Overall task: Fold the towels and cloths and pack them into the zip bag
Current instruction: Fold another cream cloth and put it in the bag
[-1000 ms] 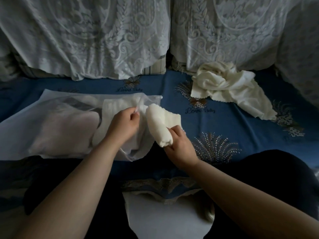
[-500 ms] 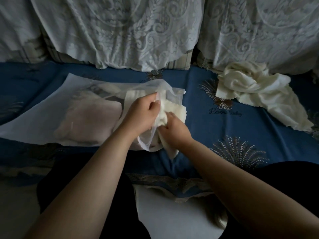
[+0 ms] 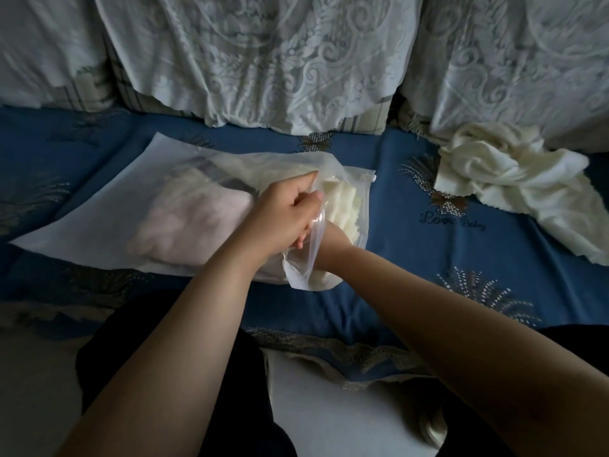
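Left hand [image 3: 286, 215] grips zip bag [image 3: 99, 222] mouth; right hand [image 3: 329, 240], grip hidden, reaches inside beside cream towel [image 3: 347, 209].

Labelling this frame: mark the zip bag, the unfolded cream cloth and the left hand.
zip bag [image 3: 99, 222]: head view, flat frosted part at its left.
unfolded cream cloth [image 3: 514, 179]: head view, middle of the crumpled heap.
left hand [image 3: 283, 219]: head view, back of the hand.

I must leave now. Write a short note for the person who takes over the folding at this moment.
Left hand grips the open edge of the zip bag.
Right hand is inside the mouth, pushing in the folded cream cloth; its fingers are hidden.
Done: a pinkish towel is already in the bag.
Left: seat the cloth, fold and pack the crumpled cream cloths at the right, zip shut.
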A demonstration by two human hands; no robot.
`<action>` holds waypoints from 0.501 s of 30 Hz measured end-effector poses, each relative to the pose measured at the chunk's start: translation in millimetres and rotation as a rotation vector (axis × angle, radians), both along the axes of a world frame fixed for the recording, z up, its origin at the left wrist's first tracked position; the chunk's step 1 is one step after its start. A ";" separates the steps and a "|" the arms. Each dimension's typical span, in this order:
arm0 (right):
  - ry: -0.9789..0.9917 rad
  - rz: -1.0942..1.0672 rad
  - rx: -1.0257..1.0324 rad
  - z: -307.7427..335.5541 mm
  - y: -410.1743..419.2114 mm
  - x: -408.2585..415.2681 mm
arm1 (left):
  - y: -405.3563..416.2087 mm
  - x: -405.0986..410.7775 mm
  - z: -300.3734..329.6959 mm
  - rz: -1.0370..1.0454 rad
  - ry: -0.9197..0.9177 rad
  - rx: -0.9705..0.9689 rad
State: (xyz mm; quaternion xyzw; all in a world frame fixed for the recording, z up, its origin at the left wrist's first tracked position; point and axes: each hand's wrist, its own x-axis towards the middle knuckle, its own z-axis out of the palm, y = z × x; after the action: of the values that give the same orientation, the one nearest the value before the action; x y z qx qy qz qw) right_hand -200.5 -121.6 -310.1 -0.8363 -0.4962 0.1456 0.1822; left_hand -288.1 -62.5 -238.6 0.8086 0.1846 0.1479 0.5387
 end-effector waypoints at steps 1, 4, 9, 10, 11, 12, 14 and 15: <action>-0.013 -0.024 0.080 0.1 0.0 1.8 | -0.5 -1.2 -0.9 0.008 -0.001 -0.017; 0.123 0.031 0.217 8.4 -4.3 0.6 | 0.5 -4.6 0.0 0.015 -0.010 -0.059; 0.050 0.000 0.069 12.1 -10.0 4.0 | 10.4 -19.9 2.6 0.004 -0.044 -0.240; 0.028 -0.109 0.136 5.3 -14.3 12.1 | 13.1 -23.5 2.4 0.004 -0.046 -0.271; 0.028 -0.184 0.151 -0.3 -20.7 18.7 | 15.2 -26.8 2.1 -0.001 -0.050 -0.299; 0.026 -0.209 0.096 -6.2 -26.4 24.0 | 17.2 -29.6 1.0 -0.009 -0.051 -0.323; 0.078 -0.195 -0.106 -15.6 -32.4 28.6 | 18.9 -34.7 0.4 -0.032 -0.033 -0.362; 0.134 -0.191 -0.166 -19.7 -31.3 28.5 | 18.8 -36.9 0.3 -0.044 -0.017 -0.378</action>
State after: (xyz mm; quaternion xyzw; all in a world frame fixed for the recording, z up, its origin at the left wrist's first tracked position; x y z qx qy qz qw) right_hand -172.0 -152.9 -329.8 -0.8803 -0.3872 0.2236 0.1583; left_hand -325.0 -43.6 -238.3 0.6955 0.1868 0.1057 0.6857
